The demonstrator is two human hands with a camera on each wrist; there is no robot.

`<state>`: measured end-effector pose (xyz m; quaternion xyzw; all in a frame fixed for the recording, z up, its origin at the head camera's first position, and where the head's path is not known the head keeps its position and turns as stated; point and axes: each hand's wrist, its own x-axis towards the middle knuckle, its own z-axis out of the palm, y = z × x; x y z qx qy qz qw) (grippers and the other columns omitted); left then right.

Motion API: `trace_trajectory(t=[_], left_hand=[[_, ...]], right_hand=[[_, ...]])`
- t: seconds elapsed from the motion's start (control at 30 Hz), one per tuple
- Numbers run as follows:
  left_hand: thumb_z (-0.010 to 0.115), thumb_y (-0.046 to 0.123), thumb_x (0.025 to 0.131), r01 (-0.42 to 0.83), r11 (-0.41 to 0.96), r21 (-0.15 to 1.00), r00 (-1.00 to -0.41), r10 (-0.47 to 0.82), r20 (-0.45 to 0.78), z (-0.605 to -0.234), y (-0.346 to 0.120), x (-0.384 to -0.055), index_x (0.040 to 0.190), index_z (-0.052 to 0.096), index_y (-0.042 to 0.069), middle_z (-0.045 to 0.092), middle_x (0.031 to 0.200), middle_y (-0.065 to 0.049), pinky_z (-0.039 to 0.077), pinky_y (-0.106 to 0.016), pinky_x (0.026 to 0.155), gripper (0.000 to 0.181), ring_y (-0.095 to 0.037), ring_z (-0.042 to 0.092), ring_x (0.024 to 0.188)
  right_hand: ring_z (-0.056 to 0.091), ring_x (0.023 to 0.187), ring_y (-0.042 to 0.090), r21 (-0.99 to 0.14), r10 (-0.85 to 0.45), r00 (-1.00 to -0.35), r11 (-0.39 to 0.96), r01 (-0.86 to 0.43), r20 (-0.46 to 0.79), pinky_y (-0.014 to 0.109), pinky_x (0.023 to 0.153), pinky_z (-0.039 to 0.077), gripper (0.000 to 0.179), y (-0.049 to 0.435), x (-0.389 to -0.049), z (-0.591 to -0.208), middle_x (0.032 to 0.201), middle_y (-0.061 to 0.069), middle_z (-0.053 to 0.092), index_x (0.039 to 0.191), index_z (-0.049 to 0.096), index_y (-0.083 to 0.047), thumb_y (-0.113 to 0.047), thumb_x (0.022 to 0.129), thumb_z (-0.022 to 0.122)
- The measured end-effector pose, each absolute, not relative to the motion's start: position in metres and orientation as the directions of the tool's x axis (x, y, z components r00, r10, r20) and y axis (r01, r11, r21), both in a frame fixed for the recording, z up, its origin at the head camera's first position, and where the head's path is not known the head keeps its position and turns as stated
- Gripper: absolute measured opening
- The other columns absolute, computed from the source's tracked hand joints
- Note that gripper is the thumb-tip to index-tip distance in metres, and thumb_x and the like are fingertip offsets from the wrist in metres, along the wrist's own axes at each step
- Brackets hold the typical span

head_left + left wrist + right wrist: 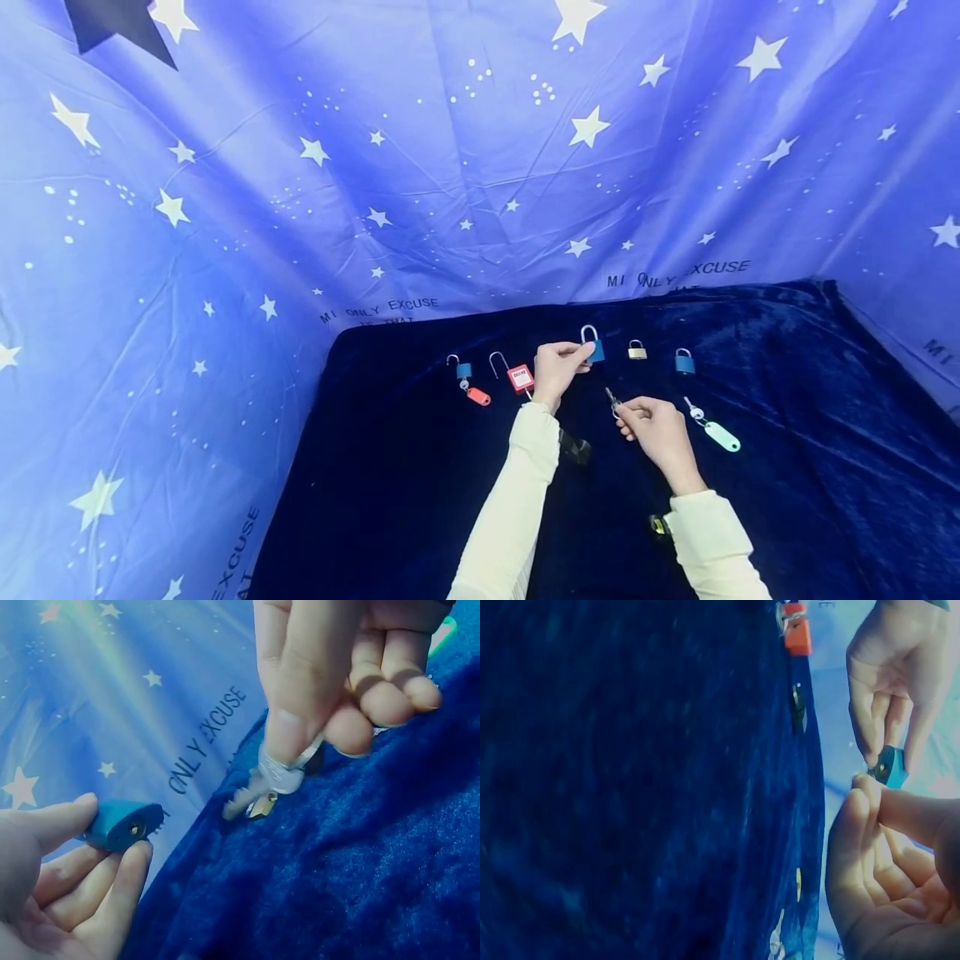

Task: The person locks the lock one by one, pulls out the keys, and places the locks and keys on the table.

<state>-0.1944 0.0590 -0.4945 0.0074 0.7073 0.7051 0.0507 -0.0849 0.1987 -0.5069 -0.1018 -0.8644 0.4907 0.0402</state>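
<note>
Between thumb and fingers, my left hand (558, 372) pinches a blue padlock (597, 352) above the dark blue cloth. The padlock's shackle points up in the head view, and its keyhole side (135, 828) shows in the left wrist view. My right hand (662, 432) pinches a silver key (282, 774) by its head, the toothed blade sticking out past the fingertips. In the head view this key is a little below and right of the padlock, apart from it. The right hand's other fingers are curled in.
A brass padlock (637, 352) and another blue padlock (684, 362) lie to the right, near a key with a pale green tag (722, 437). Leftward are a red padlock (520, 378) and a blue padlock (463, 370), both with shackles open; the blue one has a key with a red tag (478, 397).
</note>
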Motion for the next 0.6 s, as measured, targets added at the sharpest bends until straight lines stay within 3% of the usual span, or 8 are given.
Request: trace_trajectory(t=[0.27, 0.6], left_hand=[[0.079, 0.018, 0.086, -0.075, 0.073, 0.994, -0.996, 0.048, -0.079, -0.505, 0.069, -0.201, 0.090, 0.079, 0.003, 0.076, 0.078, -0.011, 0.060, -0.025, 0.069, 0.016, -0.037, 0.074, 0.076], [0.082, 0.020, 0.082, -0.139, 0.301, 0.943, -0.990, -0.048, -0.131, -0.504, 0.075, -0.200, 0.081, 0.080, 0.006, 0.076, 0.075, -0.008, 0.059, -0.026, 0.069, 0.015, -0.020, 0.074, 0.066]], right_hand=[[0.063, 0.056, 0.009, -0.780, 0.179, -0.979, 0.597, 0.186, -0.096, 0.022, 0.053, 0.049, 0.019, 0.202, -0.087, -0.514, 0.068, 0.002, 0.071, 0.088, 0.073, -0.002, -0.016, 0.096, 0.064], [0.062, 0.052, 0.010, -0.788, 0.135, -0.978, 0.581, 0.206, -0.156, 0.022, 0.050, 0.049, 0.017, 0.202, -0.088, -0.524, 0.064, 0.001, 0.068, 0.083, 0.069, 0.001, -0.011, 0.095, 0.064]])
